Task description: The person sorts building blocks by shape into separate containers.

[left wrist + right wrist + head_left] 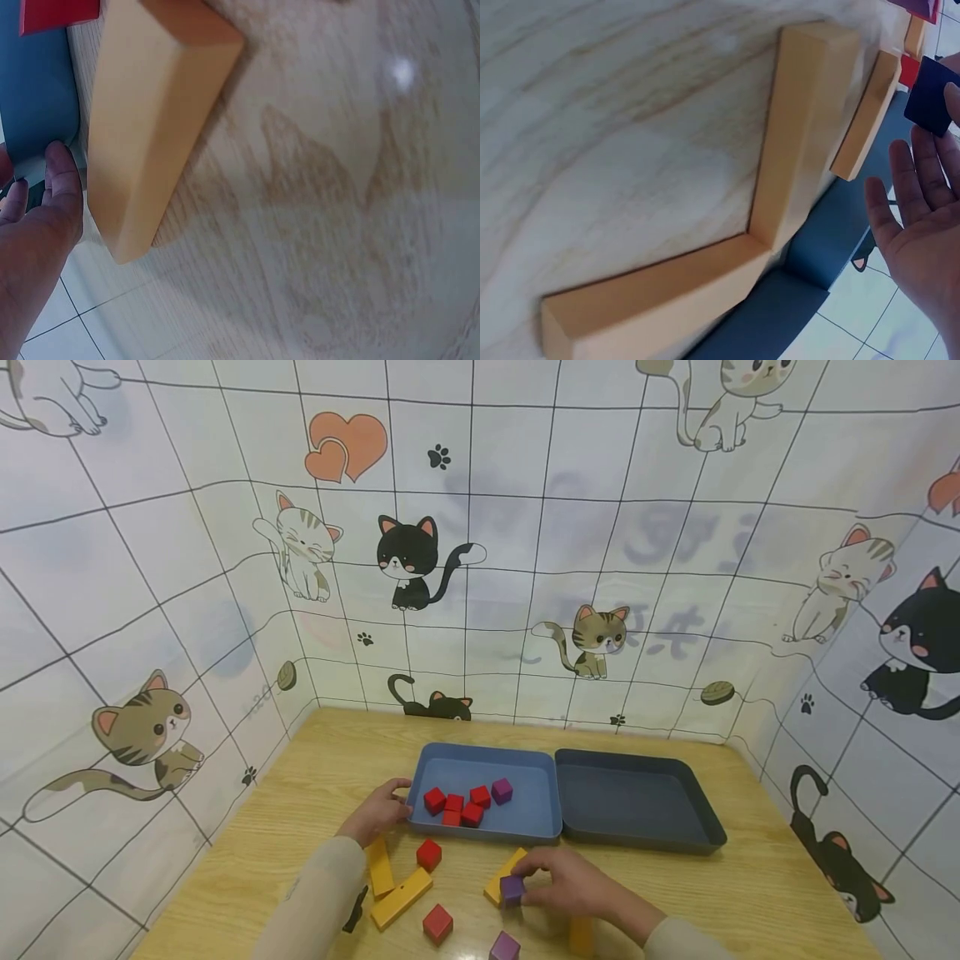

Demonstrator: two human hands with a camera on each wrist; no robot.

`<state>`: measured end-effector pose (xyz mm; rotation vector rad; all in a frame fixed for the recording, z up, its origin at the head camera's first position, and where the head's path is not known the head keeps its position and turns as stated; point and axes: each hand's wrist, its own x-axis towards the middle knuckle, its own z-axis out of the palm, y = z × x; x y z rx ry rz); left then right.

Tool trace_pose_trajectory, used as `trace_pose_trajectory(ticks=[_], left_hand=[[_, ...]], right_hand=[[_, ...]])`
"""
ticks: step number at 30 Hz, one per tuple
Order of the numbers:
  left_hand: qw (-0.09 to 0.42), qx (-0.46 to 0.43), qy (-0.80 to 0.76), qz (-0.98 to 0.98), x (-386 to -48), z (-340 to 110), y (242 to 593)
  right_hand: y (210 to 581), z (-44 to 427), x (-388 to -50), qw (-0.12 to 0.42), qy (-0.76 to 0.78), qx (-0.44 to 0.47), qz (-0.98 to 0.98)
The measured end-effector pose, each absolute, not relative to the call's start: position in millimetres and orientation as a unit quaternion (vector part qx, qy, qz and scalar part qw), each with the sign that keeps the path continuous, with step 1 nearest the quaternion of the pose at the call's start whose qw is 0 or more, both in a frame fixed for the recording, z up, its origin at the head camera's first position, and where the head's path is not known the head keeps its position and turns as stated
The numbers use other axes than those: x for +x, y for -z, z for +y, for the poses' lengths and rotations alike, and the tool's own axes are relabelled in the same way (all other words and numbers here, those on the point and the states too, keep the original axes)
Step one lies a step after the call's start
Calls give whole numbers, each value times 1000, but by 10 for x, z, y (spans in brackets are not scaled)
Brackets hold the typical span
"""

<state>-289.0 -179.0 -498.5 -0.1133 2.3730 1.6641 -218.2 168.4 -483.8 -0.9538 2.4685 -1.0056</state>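
Cubes partly trayed; work judged unfinished.
Left hand touches the left end of the blue tray; cannot tell whether its grip is closed. Two yellow blocks lie near it. Six cubes sit in the tray; two red cubes and one purple cube remain on the worktop. Right grip pinches another purple cube; a third block, a possible obstruction, adjoins. Dark tray, right.

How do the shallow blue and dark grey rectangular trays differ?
The blue rectangular tray is lighter in colour than the dark grey rectangular tray. The blue tray holds red cubes and a purple cube; the dark grey tray shows none. The left hand is at the blue tray's edge, not the dark grey tray's. Both are shallow, with raised walls.
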Motion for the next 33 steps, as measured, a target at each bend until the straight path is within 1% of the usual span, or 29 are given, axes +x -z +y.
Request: trace_pose_trajectory(ticks=[5, 10, 22, 29, 33], left_hand=[[118, -50, -571, 811, -2914, -1782, 5007], [117, -48, -566, 815, -2912, -1776, 5003], [118, -49, -567, 814, -2900, -1779, 4995], [119, -32, -568, 814, -2881, -1792, 4982], [119, -46, -572, 810, -2895, -1792, 4998]], right_hand=[[4783, 1686, -2212, 137, 356, -321, 867], [4736, 1671, -2242, 131, 364, -304, 871], [4708, 1628, -2390, 107, 397, -231, 882], [4707, 1568, -2523, 53, 386, -204, 898], [4690, 1516, -2590, 32, 393, -177, 902]])
